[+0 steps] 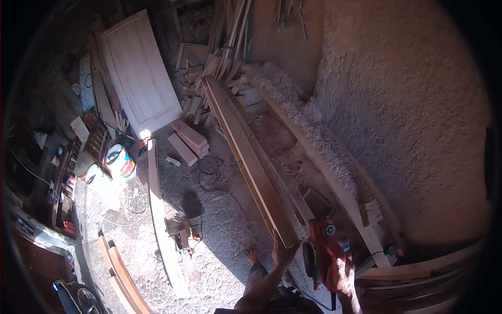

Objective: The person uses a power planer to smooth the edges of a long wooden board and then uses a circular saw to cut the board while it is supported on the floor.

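My left hand (283, 253) is closed around the near end of a long wooden beam (248, 165), with its fingers along the beam's left side. The beam runs away from me toward the scrap pile. To the right of that end, my right hand (342, 276) grips a red electric hand planer (325, 242) with black parts. The planer is apart from the beam's near end. Alongside the beam on its right lies a narrower, darker plank (282, 180).
A long board (319, 144) heaped with wood shavings lies to the right, by a rough wall (408, 120). Offcuts (196, 99) and a pale door panel (140, 68) are at the back. Paint buckets (120, 161), cables (209, 167) and a sunlit board (159, 220) occupy the left floor.
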Demonstrator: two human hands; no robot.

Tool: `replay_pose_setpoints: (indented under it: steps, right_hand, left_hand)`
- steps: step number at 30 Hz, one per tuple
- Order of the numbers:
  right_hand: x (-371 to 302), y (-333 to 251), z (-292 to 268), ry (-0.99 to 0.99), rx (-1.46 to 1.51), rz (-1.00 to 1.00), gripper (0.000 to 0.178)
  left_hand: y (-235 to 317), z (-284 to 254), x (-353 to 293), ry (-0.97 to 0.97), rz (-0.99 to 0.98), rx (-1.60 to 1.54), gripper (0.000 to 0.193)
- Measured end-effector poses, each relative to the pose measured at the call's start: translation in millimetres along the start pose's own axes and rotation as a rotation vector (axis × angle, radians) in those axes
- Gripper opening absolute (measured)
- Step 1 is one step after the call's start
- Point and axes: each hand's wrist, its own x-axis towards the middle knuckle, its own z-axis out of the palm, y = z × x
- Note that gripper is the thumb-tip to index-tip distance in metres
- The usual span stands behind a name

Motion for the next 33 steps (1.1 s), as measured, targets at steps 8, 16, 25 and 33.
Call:
replay_pose_setpoints:
  steps: [8,16,25,33]
  right_hand:
    - [-70,46,-57,0.051,-0.039,0.052,0.038]
    - [-61,72,-54,-0.045,-0.272,0.13,0.058]
    - [-44,98,-35,-0.137,-0.191,0.181,0.041]
    - [-36,131,-38,-0.138,-0.402,-0.032,0.034]
  left_hand:
    - [36,-23,3,0.012,0.113,-0.026,0.097]
    - [266,-129,25,0.456,0.552,-0.22,0.055]
    - [351,-185,61,0.538,0.713,-0.19,0.048]
    - [358,-186,53,0.505,0.68,-0.207,0.04]
